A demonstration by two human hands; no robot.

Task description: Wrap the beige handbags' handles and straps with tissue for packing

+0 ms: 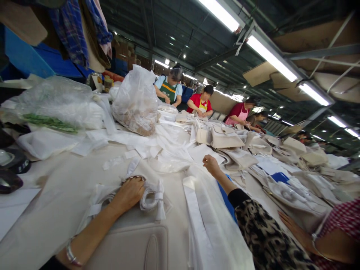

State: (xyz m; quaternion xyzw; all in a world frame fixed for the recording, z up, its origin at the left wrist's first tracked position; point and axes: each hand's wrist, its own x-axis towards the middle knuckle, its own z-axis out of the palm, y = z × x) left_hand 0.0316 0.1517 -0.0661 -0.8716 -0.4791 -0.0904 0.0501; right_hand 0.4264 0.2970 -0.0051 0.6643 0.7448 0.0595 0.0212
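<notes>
A pale beige handbag lies flat on the table before me. Its coiled strap or handle is wrapped in white material and tied in a bundle. My left hand is closed over the top of the bag, beside this bundle, and its fingertips are partly hidden. Off to the right, my right hand is raised with fingers pinched together over white sheets; whatever they hold, if anything, is too small to make out. A long white strip lies on translucent wrapping between the handbag and my right forearm.
Beige bags and loose wrapping are piled at the right. A filled clear plastic sack stands at the back left. At the near right, a co-worker's hand rests by the pile. Several people work across the table. Clothes hang upper left.
</notes>
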